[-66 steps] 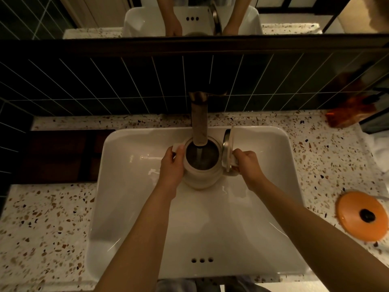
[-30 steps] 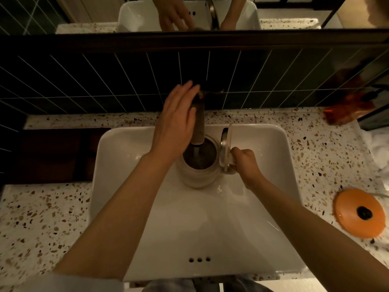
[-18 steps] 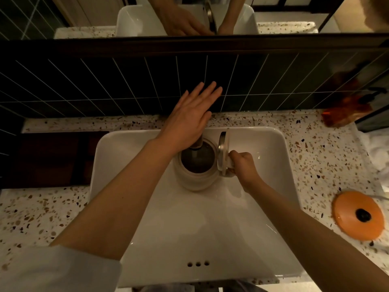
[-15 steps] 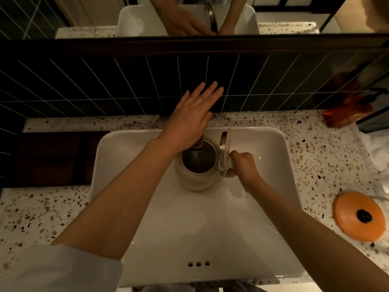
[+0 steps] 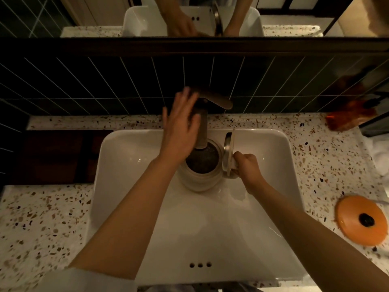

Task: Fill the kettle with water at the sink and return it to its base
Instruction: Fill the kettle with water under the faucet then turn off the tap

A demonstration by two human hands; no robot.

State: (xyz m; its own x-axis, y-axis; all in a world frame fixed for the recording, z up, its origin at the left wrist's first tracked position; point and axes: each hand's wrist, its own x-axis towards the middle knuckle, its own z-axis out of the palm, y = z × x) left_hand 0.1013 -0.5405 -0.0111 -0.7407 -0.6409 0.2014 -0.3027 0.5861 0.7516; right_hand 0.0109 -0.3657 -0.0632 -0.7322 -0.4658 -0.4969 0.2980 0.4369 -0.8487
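A cream kettle [image 5: 202, 180] stands in the white sink [image 5: 130, 186] right under the tap spout [image 5: 202, 129], its lid [image 5: 228, 152] flipped up on the right. Its dark inside shows a rippled water surface. My right hand [image 5: 246, 167] is closed on the kettle's handle at the right side. Over the kettle's left rim hovers my left hand [image 5: 180, 127], fingers spread, fingertips beside the tap lever [image 5: 216, 100], which points right. The orange round kettle base [image 5: 361, 220] lies on the counter at the right.
A speckled terrazzo counter [image 5: 42, 218] surrounds the sink. Dark tiled wall and a mirror rise behind it. An orange object [image 5: 349, 114] sits at the back right corner, white cloth [image 5: 379, 152] at the right edge, and a dark recess [image 5: 59, 154] left of the sink.
My left hand let go of the kettle, reached up over the tap, and has now drawn back left of the spout. The lever is uncovered and points right. My right hand kept its hold.
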